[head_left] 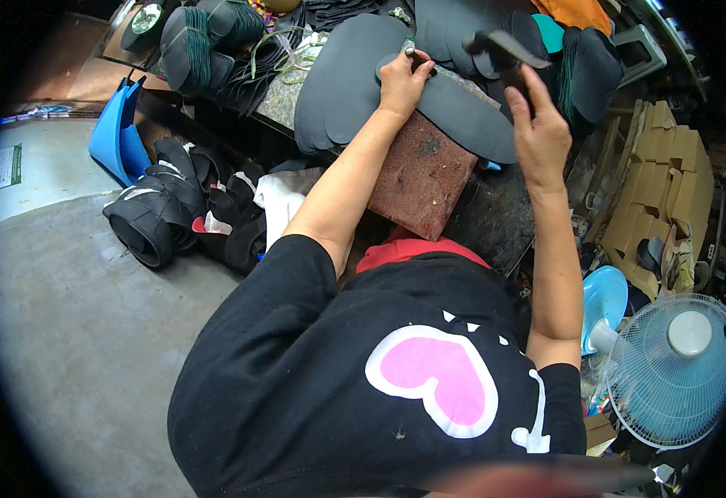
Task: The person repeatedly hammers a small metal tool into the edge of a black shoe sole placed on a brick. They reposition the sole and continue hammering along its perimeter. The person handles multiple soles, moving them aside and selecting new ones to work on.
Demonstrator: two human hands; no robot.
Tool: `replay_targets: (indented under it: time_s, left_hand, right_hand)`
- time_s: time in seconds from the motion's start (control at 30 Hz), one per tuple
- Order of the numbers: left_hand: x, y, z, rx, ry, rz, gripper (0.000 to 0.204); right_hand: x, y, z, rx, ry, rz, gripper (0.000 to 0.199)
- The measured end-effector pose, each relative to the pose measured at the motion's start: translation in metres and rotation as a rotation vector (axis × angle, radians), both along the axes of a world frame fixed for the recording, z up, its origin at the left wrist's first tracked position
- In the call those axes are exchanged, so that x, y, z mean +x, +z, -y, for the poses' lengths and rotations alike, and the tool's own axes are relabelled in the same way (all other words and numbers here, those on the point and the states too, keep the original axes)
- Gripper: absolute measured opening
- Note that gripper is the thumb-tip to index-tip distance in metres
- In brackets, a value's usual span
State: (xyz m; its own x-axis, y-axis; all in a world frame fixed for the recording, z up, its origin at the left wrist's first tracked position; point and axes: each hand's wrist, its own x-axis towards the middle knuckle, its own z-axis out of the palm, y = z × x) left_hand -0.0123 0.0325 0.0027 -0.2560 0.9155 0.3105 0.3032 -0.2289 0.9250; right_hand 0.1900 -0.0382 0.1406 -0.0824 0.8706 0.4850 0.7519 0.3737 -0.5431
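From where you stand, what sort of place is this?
Likely a small shoe-sole workshop. Flat dark sole-shaped cutouts cover the bench, tied bundles of them sit at the back, the right hand holds a dark piece, and stacked cardboard lies alongside.

Dark grey soles (462, 112) are lying on a reddish-brown block (421, 178). The shirt (363, 382) is showing black with a pink, white-edged heart (438, 378). A bright blue dustpan (118, 133) is standing by black scraps (172, 212); the fan (670, 365) is showing pale blue, the floor (73, 324) grey.
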Motion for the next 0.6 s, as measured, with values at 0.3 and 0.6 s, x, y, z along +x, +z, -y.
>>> replay_targets:
  time_s: [0.3,0.6]
  left_hand:
    - [0.002,0.008,0.006,-0.023,-0.014,0.007,0.011]
    - [0.021,0.004,0.004,0.231,0.081,-0.494,0.014]
  right_hand:
    - [-0.012,0.028,0.004,0.183,0.286,-0.356,0.038]
    - [0.003,-0.046,0.005,-0.209,-0.133,0.149,0.039]
